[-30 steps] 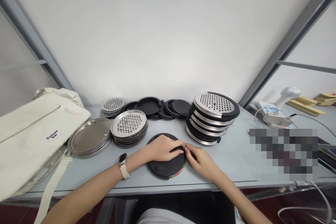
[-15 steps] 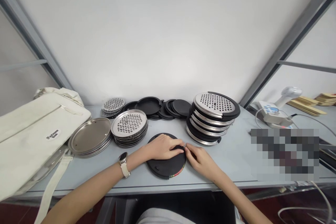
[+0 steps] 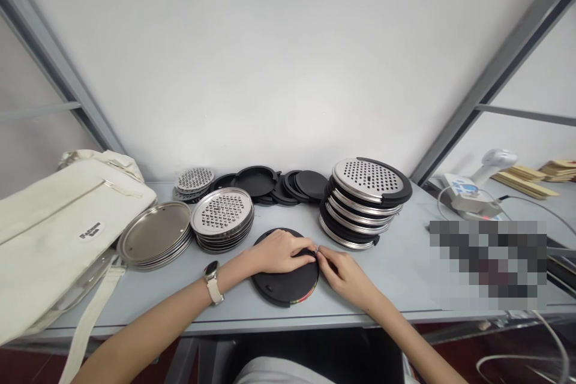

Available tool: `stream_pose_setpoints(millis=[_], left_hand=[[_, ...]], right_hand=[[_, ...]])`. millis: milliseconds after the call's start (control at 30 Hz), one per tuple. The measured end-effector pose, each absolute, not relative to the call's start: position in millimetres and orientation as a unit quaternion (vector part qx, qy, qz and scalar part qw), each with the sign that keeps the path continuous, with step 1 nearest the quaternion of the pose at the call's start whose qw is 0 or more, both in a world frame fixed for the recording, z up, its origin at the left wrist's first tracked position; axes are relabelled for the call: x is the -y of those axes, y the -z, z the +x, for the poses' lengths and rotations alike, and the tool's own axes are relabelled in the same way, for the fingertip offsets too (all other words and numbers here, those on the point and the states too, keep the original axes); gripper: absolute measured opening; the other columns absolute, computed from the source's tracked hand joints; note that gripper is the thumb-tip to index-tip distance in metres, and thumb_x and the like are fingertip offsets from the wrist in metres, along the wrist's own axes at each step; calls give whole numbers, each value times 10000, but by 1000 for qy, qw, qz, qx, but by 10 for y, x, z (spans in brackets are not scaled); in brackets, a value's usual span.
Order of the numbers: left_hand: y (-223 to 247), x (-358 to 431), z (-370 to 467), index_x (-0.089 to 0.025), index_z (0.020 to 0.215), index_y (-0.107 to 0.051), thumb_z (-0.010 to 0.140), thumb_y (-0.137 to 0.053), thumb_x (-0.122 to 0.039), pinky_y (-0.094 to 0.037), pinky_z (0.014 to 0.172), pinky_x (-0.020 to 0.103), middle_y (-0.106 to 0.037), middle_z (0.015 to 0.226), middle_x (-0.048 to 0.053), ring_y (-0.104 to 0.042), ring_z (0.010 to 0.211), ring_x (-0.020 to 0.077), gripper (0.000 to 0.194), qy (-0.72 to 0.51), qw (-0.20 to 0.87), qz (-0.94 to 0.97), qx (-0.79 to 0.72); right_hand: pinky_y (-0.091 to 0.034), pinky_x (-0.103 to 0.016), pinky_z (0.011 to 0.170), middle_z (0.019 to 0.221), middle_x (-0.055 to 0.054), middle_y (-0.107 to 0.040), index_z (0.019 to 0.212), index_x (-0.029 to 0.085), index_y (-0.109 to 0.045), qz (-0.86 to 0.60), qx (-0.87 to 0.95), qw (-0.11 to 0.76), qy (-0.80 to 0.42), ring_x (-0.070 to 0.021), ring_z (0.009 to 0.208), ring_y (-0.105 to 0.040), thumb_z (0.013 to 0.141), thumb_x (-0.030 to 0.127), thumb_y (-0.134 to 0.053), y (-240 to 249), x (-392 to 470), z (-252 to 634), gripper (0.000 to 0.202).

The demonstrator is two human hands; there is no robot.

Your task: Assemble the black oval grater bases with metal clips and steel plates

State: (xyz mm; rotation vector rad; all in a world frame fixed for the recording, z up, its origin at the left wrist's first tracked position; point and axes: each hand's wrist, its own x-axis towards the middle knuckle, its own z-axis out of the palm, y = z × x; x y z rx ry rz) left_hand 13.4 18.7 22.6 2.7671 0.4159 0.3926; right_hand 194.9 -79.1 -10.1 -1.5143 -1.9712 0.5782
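Note:
A black round disc (image 3: 288, 282) lies flat near the table's front edge, a strip of red, yellow and green showing along its lower right rim. My left hand (image 3: 283, 252), with a watch on the wrist, rests over its upper part. Thumb and fingers of that hand are closed at the disc's right rim. There my right hand (image 3: 337, 270) meets it, fingertips pinched together at the edge. A tiny pale bit shows between the fingertips of both hands; what it is I cannot make out.
Stacked metal grater plates (image 3: 227, 213) and plain metal plates (image 3: 155, 231) stand left, beside a cream bag (image 3: 81, 222). Black round holders (image 3: 256, 183) lie along the wall. A tall stack of graters in black holders (image 3: 369, 180) rises at right; beyond is a white scanner (image 3: 497, 159).
Almost nothing differs. Both hands keep their place at the disc's right rim, and slightly more of the coloured strip's lower end looks visible.

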Motion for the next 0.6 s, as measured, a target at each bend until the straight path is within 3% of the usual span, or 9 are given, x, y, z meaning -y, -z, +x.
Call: stream_pose_setpoints(millis=[600], left_hand=[[-224, -214, 137, -229, 1085, -629, 899, -519, -360, -355, 597, 184, -504, 582, -51, -512, 554, 96, 253, -127, 224, 955, -148]], right_hand=[[-349, -259, 599, 683, -1, -545, 800, 194, -497, -566, 742, 292, -209, -148, 603, -497, 981, 288, -304, 96, 803, 1952, 280]])
